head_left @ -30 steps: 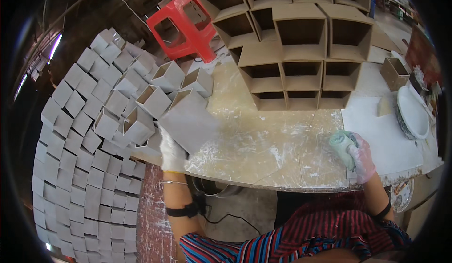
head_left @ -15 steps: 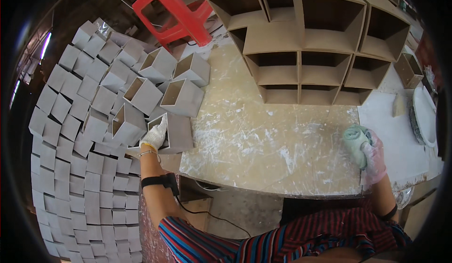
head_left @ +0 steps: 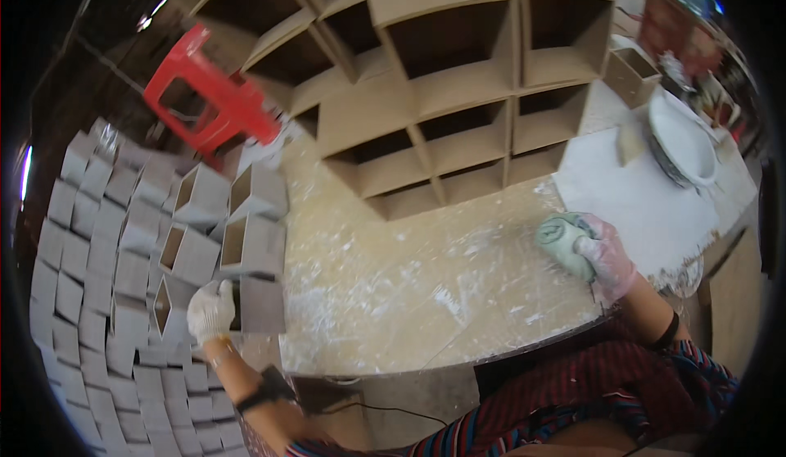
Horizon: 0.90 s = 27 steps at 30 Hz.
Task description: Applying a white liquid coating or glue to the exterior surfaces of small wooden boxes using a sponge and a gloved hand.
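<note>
My left hand (head_left: 211,313), in a white knitted glove, is at the open side of a grey-coated box (head_left: 262,306) near the table's left edge. Its fingers are curled at the box's rim and partly hide the opening. My right hand (head_left: 607,259), gloved in white with pink staining, grips a rolled pale green cloth (head_left: 563,244) over the right part of the table. Other grey boxes (head_left: 255,248) stand directly beyond the one at my left hand.
Bare brown boxes (head_left: 458,88) are stacked at the far side of the paint-smeared table (head_left: 393,293). Many grey boxes (head_left: 74,252) fill the left. A red plastic stool (head_left: 205,105) stands behind them. At right are a white basin (head_left: 684,138) and a small block (head_left: 629,144).
The whole view has turned, so the table and boxes appear shifted left. My left hand has moved slightly outward along the grey box's opening. My right hand still holds the green cloth.
</note>
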Each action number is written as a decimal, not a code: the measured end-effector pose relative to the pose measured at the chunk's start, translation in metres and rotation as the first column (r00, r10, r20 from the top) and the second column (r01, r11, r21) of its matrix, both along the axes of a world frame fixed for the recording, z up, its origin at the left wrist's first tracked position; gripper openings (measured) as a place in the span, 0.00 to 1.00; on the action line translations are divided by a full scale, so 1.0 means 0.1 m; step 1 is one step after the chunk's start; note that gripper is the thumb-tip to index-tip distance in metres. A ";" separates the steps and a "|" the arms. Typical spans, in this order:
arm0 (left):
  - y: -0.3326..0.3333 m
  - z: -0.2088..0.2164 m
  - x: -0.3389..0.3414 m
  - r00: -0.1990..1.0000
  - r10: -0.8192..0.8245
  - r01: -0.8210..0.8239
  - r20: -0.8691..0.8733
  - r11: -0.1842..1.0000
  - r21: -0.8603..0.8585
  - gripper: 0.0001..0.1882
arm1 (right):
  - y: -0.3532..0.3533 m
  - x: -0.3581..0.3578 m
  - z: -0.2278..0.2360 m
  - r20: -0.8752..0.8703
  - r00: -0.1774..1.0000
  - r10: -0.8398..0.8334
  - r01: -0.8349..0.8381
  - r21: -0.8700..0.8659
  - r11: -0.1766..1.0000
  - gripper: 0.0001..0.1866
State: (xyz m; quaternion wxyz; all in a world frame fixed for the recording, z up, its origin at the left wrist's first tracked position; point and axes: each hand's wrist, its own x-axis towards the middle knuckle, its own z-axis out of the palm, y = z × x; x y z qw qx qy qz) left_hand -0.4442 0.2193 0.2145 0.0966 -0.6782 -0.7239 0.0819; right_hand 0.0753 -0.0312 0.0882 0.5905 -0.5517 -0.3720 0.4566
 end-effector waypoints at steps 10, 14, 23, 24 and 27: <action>-0.70 -0.11 2.06 0.094 -0.473 0.470 0.876 0.797 0.379 0.20 | -0.27 -0.05 0.11 -0.188 0.982 0.031 -0.014 0.091 0.996 0.23; -0.73 0.15 2.72 -0.291 -0.375 0.517 0.880 0.712 0.475 0.22 | -0.49 0.11 0.21 0.044 0.999 -0.006 -0.002 0.167 0.986 0.21; -0.65 0.42 3.91 -0.260 -0.431 0.450 0.864 0.738 0.503 0.33 | -0.69 1.26 -0.17 0.785 0.482 -0.389 0.310 0.262 0.914 0.24; -0.64 0.43 4.01 -0.286 -0.380 0.444 0.880 0.761 0.473 0.35 | -0.75 1.41 -0.15 0.823 0.428 -0.374 0.308 0.256 0.916 0.25; -0.52 0.45 3.94 -0.266 -0.364 0.358 0.893 0.822 0.442 0.40 | -0.65 1.64 -0.10 0.942 0.286 -0.178 0.229 0.113 0.967 0.24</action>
